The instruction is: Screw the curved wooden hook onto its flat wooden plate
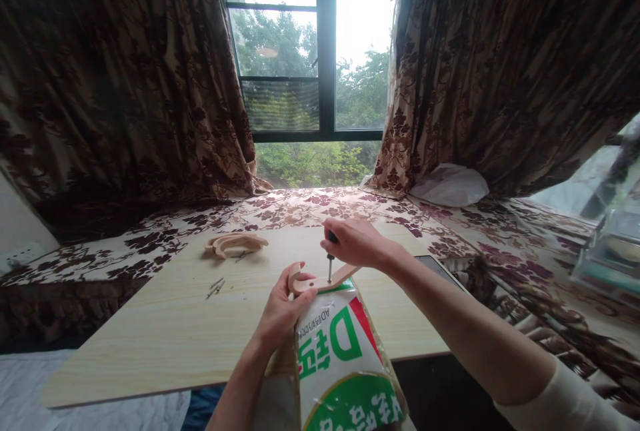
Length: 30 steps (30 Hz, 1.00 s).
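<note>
My right hand is closed round the dark handle of a screwdriver, which stands upright with its tip on a curved light wooden piece. The fingers of my left hand grip the rounded left end of that piece. Beneath it lies a white and green printed package, reaching toward me past the table's front edge. More curved wooden pieces rest at the back left of the table, and several small screws lie in front of them.
The pale wooden tabletop bears all this. A flat dark object lies near its right edge, partly behind my right forearm. Behind are flowered cloth, a white plastic bag, curtains and a window. A clear container stands far right.
</note>
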Each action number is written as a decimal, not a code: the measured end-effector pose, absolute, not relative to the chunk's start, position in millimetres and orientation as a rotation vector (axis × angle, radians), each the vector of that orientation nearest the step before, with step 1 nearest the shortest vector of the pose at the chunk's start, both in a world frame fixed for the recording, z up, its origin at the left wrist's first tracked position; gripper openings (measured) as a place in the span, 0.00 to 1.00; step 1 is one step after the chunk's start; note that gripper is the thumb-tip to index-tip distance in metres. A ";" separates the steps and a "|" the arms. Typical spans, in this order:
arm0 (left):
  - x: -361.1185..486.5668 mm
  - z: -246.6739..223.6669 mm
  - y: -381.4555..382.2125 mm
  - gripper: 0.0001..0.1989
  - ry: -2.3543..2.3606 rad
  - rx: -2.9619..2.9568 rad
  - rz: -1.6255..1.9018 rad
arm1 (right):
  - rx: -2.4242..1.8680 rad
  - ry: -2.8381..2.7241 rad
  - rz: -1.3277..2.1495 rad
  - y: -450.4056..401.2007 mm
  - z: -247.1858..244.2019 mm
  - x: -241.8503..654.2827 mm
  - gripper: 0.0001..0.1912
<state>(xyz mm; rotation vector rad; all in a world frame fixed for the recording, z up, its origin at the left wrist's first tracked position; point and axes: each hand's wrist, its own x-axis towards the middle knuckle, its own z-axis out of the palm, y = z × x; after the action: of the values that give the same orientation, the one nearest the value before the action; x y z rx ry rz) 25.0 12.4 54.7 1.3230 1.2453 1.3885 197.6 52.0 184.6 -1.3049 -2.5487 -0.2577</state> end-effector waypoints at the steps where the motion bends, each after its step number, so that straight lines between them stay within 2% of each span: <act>1: 24.8 54.3 12.5 0.33 1.246 1.325 1.390 | -1.321 -2.543 -0.264 52.3 184.6 197.8 0.10; 8: 24.1 52.2 13.0 0.32 1.239 1.336 1.389 | -1.257 -2.584 -0.253 51.5 187.4 198.9 0.08; 15: 22.9 50.7 14.1 0.31 1.234 1.348 1.391 | -1.317 -2.551 -0.276 51.8 186.0 197.0 0.12; 20: 23.8 52.8 12.6 0.32 1.241 1.339 1.384 | -1.274 -2.591 -0.278 50.5 188.9 197.1 0.08; 30: 24.8 54.3 11.9 0.32 1.247 1.332 1.404 | -1.277 -2.586 -0.303 50.0 189.0 194.6 0.10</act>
<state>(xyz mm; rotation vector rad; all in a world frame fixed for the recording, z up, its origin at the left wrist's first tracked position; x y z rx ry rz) 24.8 11.9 54.3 1.3322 1.2467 1.4040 194.6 50.0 189.0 -1.2766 -2.5862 -0.3028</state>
